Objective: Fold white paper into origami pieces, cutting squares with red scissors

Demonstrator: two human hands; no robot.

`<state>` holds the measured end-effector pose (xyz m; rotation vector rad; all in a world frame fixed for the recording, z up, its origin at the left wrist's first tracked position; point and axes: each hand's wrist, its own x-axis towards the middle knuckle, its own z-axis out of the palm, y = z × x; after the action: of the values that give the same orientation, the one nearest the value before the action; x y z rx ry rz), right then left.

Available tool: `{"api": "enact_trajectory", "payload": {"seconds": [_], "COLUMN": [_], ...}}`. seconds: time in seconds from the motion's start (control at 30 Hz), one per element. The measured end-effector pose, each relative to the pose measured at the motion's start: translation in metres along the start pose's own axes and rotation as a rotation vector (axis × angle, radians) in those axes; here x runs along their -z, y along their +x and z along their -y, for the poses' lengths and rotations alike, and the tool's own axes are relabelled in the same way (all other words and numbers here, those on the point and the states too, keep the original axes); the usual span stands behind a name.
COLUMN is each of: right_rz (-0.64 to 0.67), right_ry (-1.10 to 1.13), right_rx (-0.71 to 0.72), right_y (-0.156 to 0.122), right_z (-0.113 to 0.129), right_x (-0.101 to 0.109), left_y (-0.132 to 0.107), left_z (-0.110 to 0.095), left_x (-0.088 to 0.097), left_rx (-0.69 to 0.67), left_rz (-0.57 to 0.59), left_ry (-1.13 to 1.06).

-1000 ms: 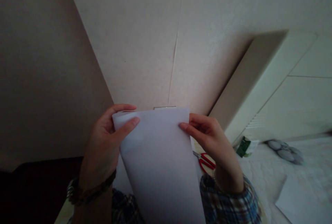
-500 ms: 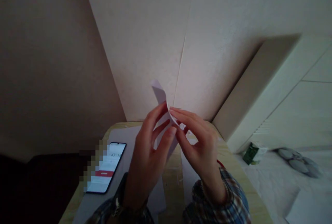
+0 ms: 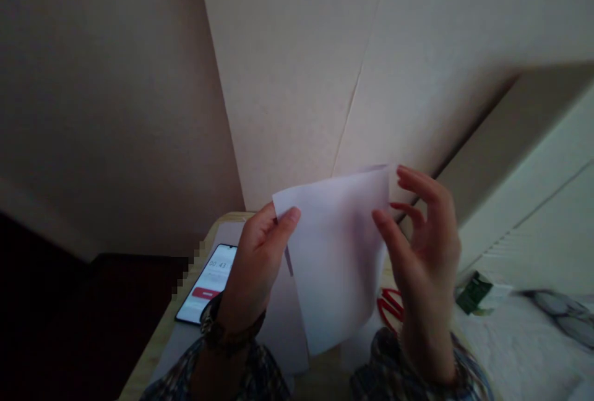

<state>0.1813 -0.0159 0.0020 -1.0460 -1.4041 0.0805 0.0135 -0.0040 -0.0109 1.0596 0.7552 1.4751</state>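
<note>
Sheet in hand: A white sheet (image 3: 331,252) is hanging at the lower centre of the frame, above the bench (image 3: 153,357); a second paper edge is showing behind its upper right corner.
Left hand: The left hand (image 3: 255,252) is gripping the sheet near its upper left corner, the thumb pressing on the front face and the fingers lying behind.
Right hand: The right hand (image 3: 427,252) is standing at the sheet's right edge with its fingers spread; the thumb tip is overlapping the front of the sheet, though whether it is touching cannot be told.
Wrists: A dark bracelet (image 3: 232,336) is circling the left wrist; plaid sleeves (image 3: 269,370) are covering both forearms at the bottom of the frame.
Phone: A lit phone (image 3: 206,289) is lying at the lower left, partly hidden by the left hand and wrist.
Loose paper: White paper (image 3: 288,320) is lying on the bench beneath the left forearm.
Red handle: A red looped handle (image 3: 392,309) is showing beside the right wrist, partly hidden.
Lower right: A green and white box (image 3: 476,293) is resting on a white quilted surface (image 3: 510,351), near a blurred grey object (image 3: 563,314).
</note>
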Motion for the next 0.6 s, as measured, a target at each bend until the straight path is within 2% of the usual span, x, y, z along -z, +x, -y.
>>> {"api": "enact_trajectory", "payload": {"seconds": [0.13, 0.23, 0.4, 0.5, 0.6], "right_rz": [0.085, 0.140, 0.104, 0.038, 0.035], "right_ry": [0.216, 0.319, 0.292, 0.247, 0.245], "right_rx": [-0.351, -0.501, -0.548, -0.554, -0.551], "right_y": [-0.001, -0.005, -0.007, -0.007, -0.006], "right_z": [0.002, 0.011, 0.020, 0.021, 0.017], "right_x": [0.009, 0.009, 0.004, 0.003, 0.004], "left_y": [-0.004, -0.007, -0.006, -0.006, -0.006], "left_z": [-0.008, -0.011, -0.009, -0.007, -0.007], "left_x": [0.003, 0.005, 0.007, 0.004, -0.001], "left_rx": [0.050, 0.073, 0.049, 0.032, -0.004], "left_rz": [0.075, 0.120, 0.105, 0.096, 0.072], "left_ry": [-0.034, -0.025, 0.027, 0.092, 0.155]}}
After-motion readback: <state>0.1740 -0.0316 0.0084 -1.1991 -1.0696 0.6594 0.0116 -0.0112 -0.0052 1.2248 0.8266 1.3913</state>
